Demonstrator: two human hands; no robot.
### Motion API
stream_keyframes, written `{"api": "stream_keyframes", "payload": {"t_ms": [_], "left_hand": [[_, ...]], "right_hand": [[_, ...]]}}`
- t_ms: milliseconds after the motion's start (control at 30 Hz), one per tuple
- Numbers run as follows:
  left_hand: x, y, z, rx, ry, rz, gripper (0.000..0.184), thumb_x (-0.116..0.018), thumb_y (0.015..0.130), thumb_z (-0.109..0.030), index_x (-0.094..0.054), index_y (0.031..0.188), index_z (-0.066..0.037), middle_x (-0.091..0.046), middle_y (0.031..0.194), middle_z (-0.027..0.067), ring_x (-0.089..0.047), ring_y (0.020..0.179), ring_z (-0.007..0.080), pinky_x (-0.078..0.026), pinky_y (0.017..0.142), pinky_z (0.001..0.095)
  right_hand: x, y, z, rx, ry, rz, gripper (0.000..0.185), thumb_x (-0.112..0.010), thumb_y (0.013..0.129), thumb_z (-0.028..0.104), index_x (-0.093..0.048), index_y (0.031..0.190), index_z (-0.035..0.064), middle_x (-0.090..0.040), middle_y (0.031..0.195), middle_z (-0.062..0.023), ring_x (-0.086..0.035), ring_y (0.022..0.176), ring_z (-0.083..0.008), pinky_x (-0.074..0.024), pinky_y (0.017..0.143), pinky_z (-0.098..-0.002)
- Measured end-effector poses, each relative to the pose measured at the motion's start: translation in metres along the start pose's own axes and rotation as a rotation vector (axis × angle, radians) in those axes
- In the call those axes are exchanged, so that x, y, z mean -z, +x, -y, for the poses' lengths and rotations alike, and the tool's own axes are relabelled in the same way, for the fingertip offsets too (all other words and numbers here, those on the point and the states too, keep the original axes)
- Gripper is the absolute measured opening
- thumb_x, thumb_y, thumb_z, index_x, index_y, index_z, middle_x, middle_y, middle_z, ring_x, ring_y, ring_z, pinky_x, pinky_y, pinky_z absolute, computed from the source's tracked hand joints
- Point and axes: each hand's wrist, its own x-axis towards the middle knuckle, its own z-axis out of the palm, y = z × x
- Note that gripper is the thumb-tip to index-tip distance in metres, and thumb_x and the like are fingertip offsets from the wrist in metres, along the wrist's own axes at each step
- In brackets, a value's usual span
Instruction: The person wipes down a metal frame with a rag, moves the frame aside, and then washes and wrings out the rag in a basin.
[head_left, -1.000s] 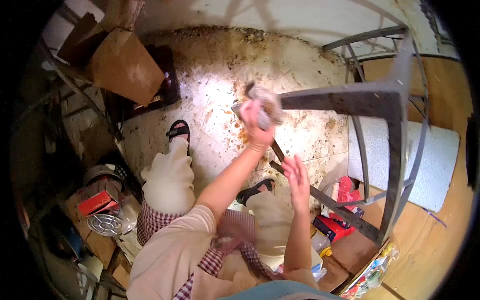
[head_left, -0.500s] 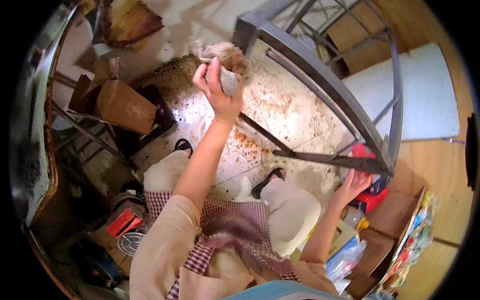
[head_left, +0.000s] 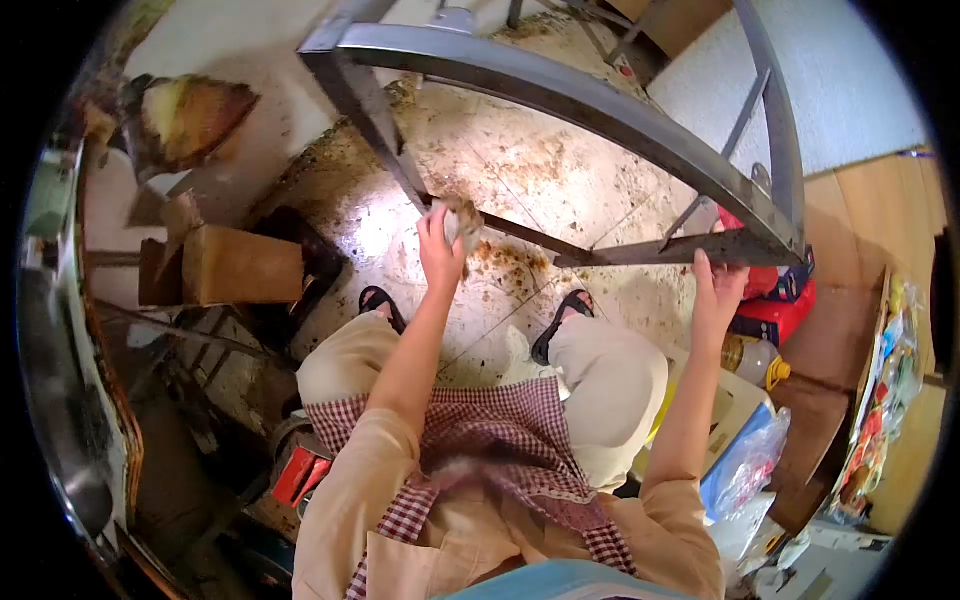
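A grey metal frame, built of square bars, stands tilted in front of me. My left hand is closed around a crumpled, dirty grey-brown rag. The rag is at the frame's lower left corner, where an upright bar meets a lower bar; whether it presses on the metal cannot be made out. At the frame's lower right corner, my right hand grips the bar, thumb on the near side and the other fingers partly hidden behind it.
Brown stains cover the tiled floor. An open cardboard box stands left, near a red box. Red packages, a yellow-capped bottle and a plastic bag crowd the right. A white board leans behind the frame.
My left hand has come down and nearer with the rag, from beside the frame's upper corner to its lower one. The frame has turned and shows farther left; my right hand stays on it.
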Motion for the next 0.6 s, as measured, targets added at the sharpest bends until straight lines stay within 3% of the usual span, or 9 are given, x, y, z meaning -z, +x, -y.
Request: {"api": "stream_keyframes", "payload": {"t_ms": [133, 267, 333, 367, 400, 433, 500, 533, 600], "left_hand": [[-0.026, 0.035, 0.019, 0.038, 0.261, 0.161, 0.059, -0.067, 0.066, -0.007, -0.044, 0.120, -0.011, -0.041, 0.116, 0.0187, -0.048, 0.098, 0.0381, -0.043, 0.082, 0.0415], [-0.087, 0.008, -0.007, 0.239, 0.155, 0.154, 0.054, -0.068, 0.066, -0.009, -0.044, 0.114, 0.001, -0.041, 0.109, 0.0211, -0.053, 0.086, 0.0386, -0.046, 0.075, 0.0416], [-0.136, -0.041, -0.032, -0.071, -0.109, 0.408, 0.063, -0.069, 0.063, -0.011, -0.041, 0.119, -0.001, -0.041, 0.110, 0.0226, -0.044, 0.104, 0.0400, -0.041, 0.087, 0.0451], [-0.161, -0.075, -0.056, -0.184, 0.048, 0.448, 0.068, -0.070, 0.061, -0.011, -0.039, 0.121, -0.003, -0.038, 0.117, 0.0228, -0.036, 0.114, 0.0396, -0.037, 0.093, 0.0431], [-0.160, -0.082, -0.099, -0.011, -0.050, 0.662, 0.066, -0.068, 0.062, -0.008, -0.039, 0.122, -0.005, -0.033, 0.124, 0.0213, -0.034, 0.118, 0.0389, -0.036, 0.096, 0.0412], [-0.164, -0.085, -0.116, 0.027, -0.180, 0.512, 0.062, -0.066, 0.063, -0.007, -0.041, 0.120, -0.008, -0.033, 0.123, 0.0195, -0.036, 0.115, 0.0386, -0.036, 0.094, 0.0422], [-0.155, -0.082, -0.105, 0.155, -0.326, 0.607, 0.057, -0.063, 0.064, -0.006, -0.042, 0.117, -0.004, -0.036, 0.117, 0.0198, -0.039, 0.109, 0.0385, -0.036, 0.092, 0.0424], [-0.151, -0.088, -0.082, -0.043, -0.431, 0.409, 0.052, -0.060, 0.065, -0.005, -0.042, 0.113, 0.000, -0.040, 0.111, 0.0186, -0.043, 0.104, 0.0352, -0.036, 0.090, 0.0400], [-0.131, -0.102, -0.058, 0.229, -0.305, 0.172, 0.048, -0.058, 0.070, -0.005, -0.040, 0.114, 0.002, -0.043, 0.113, 0.0161, -0.044, 0.106, 0.0300, -0.036, 0.090, 0.0380]], "right_hand": [[-0.010, 0.008, 0.015, -0.069, -0.089, 0.016, 0.021, -0.060, 0.078, 0.000, -0.051, 0.097, -0.0002, -0.055, 0.093, -0.0039, -0.051, 0.084, -0.0105, -0.0415, 0.078, -0.0247], [-0.013, 0.012, 0.016, -0.031, -0.144, 0.091, 0.016, -0.058, 0.079, 0.001, -0.054, 0.094, 0.0021, -0.054, 0.088, -0.0011, -0.048, 0.081, -0.0084, -0.0403, 0.073, -0.0236], [-0.014, 0.009, 0.014, -0.068, -0.111, 0.063, 0.018, -0.059, 0.079, 0.002, -0.054, 0.096, 0.0020, -0.054, 0.090, -0.0013, -0.049, 0.081, -0.0085, -0.0403, 0.073, -0.0237], [-0.015, 0.009, 0.012, -0.076, -0.097, 0.053, 0.019, -0.059, 0.079, 0.002, -0.054, 0.096, 0.0020, -0.054, 0.091, -0.0014, -0.049, 0.081, -0.0086, -0.0403, 0.073, -0.0238], [-0.015, 0.011, 0.011, -0.092, -0.082, 0.055, 0.019, -0.059, 0.079, 0.002, -0.054, 0.097, 0.0019, -0.054, 0.090, -0.0011, -0.048, 0.080, -0.0084, -0.0402, 0.073, -0.0236], [-0.015, 0.013, 0.011, -0.107, -0.069, 0.058, 0.019, -0.060, 0.079, 0.003, -0.054, 0.097, 0.0019, -0.054, 0.090, -0.0008, -0.048, 0.080, -0.0083, -0.0401, 0.072, -0.0233], [-0.012, 0.007, 0.012, -0.160, -0.031, 0.063, 0.019, -0.060, 0.079, 0.004, -0.054, 0.097, 0.0018, -0.054, 0.090, -0.0003, -0.048, 0.080, -0.0080, -0.0399, 0.072, -0.0228], [-0.011, 0.007, 0.018, -0.164, -0.096, 0.080, 0.020, -0.061, 0.079, 0.004, -0.054, 0.097, 0.0014, -0.054, 0.088, 0.0007, -0.048, 0.076, -0.0073, -0.0401, 0.068, -0.0217], [-0.016, 0.012, 0.022, -0.146, -0.084, 0.087, 0.019, -0.061, 0.079, 0.005, -0.054, 0.096, 0.0012, -0.055, 0.086, 0.0014, -0.047, 0.072, -0.0066, -0.0397, 0.064, -0.0213]]}}
